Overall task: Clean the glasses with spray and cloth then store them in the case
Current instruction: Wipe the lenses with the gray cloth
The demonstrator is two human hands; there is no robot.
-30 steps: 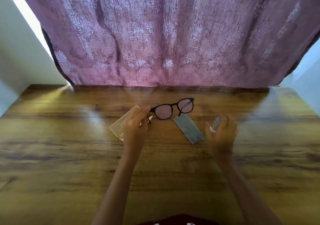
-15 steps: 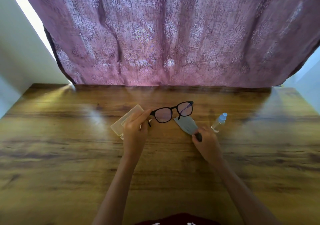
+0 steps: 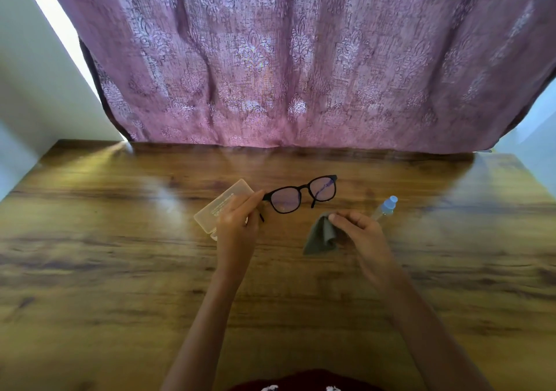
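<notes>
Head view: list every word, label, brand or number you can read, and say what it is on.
Nothing is legible.
On the case: a few lines of small print on the lid, too blurred to read.
On the spray bottle: no label can be made out.
On the glasses and the cloth: no marking visible.
On the dark red garment at the bottom edge: white marks, cut off, unreadable.

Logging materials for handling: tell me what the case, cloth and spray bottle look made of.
Case: translucent plastic, likely; pale, see-through, rigid edges. Cloth: soft grey fabric, matte, perhaps microfibre; it drapes and folds. Spray bottle: clear plastic apparently, with opaque blue cap.
</notes>
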